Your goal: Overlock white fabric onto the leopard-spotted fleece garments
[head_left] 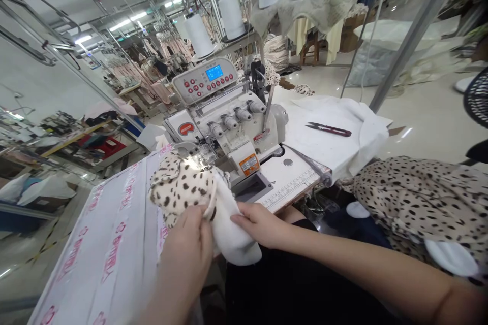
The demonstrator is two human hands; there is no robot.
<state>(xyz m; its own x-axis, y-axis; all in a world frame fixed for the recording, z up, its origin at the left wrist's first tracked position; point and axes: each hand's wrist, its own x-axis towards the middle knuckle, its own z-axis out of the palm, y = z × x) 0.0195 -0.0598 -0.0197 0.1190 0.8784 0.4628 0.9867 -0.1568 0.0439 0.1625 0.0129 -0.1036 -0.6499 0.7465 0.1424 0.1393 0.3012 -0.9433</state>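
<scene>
A cream fleece piece with dark spots (pixel 185 183) lies at the needle area of an overlock sewing machine (pixel 236 127), its far edge near the lit presser foot. My left hand (pixel 190 238) is closed on the near edge of the spotted fabric. My right hand (pixel 259 223) pinches a plain white fabric piece (pixel 232 228) that hangs beside the spotted one over the table's front edge. Where the two fabrics meet, folds hide whether they are joined.
Thread snips (pixel 330 129) lie on white cloth (pixel 297 111) right of the machine. More spotted fabric (pixel 419 198) is heaped at the right. Printed plastic sheeting (pixel 110 223) covers the table's left side. Thread cones (pixel 198 35) stand above, and a fan (pixel 476 96) is at the far right.
</scene>
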